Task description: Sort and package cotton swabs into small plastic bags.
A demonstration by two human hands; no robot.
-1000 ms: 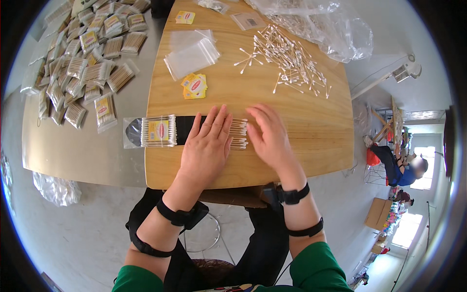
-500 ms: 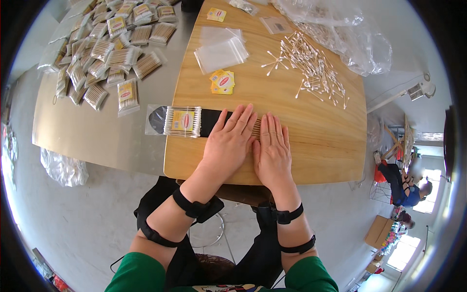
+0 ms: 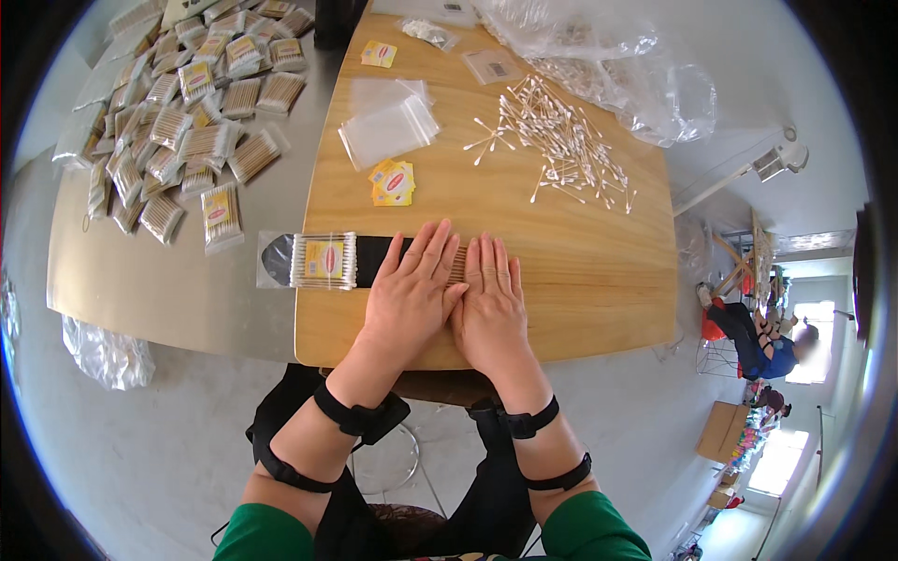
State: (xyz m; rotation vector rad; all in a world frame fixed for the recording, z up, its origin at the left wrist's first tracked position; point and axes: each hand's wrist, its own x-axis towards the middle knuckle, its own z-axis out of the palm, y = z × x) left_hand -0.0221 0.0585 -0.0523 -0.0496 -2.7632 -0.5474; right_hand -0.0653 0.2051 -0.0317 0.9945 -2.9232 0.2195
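Note:
My left hand (image 3: 409,297) lies flat, fingers stretched, over the right part of a black strip (image 3: 376,257) on the wooden table. Beside it my right hand (image 3: 492,313) is also flat, its thumb by the left thumb. A row of cotton swabs (image 3: 458,266) shows in the narrow gap between them; the rest is hidden under my hands. To the left, a clear bag (image 3: 274,245) sits round the strip's rounded end, at the table edge. Next to it, a neat row of cotton swabs (image 3: 347,260) lies with a yellow card (image 3: 325,260) on top.
Loose cotton swabs (image 3: 561,140) lie in a heap at the back right, near a large clear plastic bag (image 3: 617,84). Flat zip bags (image 3: 388,131) and yellow cards (image 3: 393,183) lie behind my hands. Filled swab packs (image 3: 187,140) cover the metal table on the left.
My right hand has come slightly closer to the left, narrowing the gap over the swabs. Both stay flat. The whole view has shifted, so the table appears further left and lower.

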